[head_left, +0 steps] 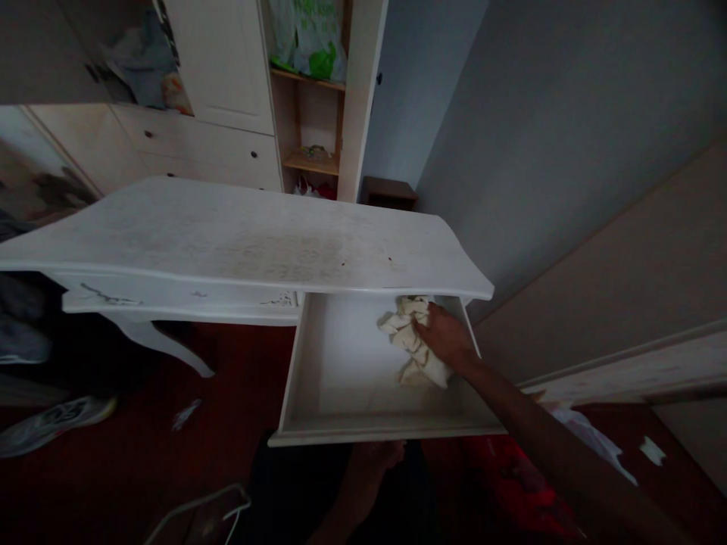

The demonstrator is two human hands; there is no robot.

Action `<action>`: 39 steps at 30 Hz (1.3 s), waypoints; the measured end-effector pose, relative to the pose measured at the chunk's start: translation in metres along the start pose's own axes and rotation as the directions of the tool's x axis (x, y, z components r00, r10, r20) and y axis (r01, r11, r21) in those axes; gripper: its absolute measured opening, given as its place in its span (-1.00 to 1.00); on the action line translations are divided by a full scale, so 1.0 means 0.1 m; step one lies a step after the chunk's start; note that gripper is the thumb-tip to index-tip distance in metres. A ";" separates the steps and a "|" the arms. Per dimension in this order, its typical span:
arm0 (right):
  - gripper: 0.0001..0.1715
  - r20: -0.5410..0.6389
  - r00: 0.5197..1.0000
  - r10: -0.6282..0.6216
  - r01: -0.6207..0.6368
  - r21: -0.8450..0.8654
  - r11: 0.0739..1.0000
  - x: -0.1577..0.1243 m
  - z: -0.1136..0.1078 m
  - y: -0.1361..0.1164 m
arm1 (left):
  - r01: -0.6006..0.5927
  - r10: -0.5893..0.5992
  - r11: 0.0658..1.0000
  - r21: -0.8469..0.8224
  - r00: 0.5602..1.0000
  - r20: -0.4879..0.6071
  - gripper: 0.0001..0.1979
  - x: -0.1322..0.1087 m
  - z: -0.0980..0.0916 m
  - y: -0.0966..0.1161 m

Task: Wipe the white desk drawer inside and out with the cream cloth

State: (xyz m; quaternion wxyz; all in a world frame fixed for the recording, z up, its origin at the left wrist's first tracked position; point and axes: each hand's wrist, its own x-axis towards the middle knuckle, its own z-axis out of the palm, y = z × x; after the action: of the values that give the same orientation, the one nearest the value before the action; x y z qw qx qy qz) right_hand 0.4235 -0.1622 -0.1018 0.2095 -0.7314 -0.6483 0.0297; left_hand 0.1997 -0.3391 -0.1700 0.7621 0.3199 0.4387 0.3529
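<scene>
A white table [227, 227] has its right drawer [346, 356] pulled out. Inside the drawer, towards its right side, my right hand [443, 333] is closed on a crumpled cream cloth [417, 348], pressing it against the drawer bottom. Under the drawer's front edge is my left hand [378, 458], close to or touching the front panel. Its fingers are dark and partly hidden, so I cannot make out whether they grip anything. Dark smudges mark the tabletop.
Behind the table stands a white wardrobe [221, 60] with open shelves holding a plastic bag [318, 42]. A shoe [57, 424] lies on the dark red floor at left. A metal frame [198, 499] is near the front. White plastic [594, 439] lies at right.
</scene>
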 end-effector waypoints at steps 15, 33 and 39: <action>-0.49 0.124 0.938 -0.325 0.311 0.116 0.943 0.15 0.55 -1.70 | -0.010 0.010 1.000 0.007 1.000 -0.029 -0.40 -0.06 0.06 0.05; -0.54 -0.001 0.894 -0.448 0.352 0.620 0.701 -0.12 0.50 -1.69 | 0.044 -0.050 0.995 -0.089 0.997 -0.067 -0.31 -0.05 0.09 0.06; -0.36 -0.067 0.813 -0.578 0.527 0.507 0.683 -0.15 0.36 -1.94 | 0.029 -0.034 0.997 -0.074 0.997 -0.066 -0.31 -0.02 0.07 0.01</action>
State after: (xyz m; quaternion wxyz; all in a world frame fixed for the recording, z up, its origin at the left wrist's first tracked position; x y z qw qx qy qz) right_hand 0.2281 -0.1532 -0.0715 0.3595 -0.4184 -0.8168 0.1687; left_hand 0.2053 -0.3415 -0.1653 0.7635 0.2729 0.4559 0.3670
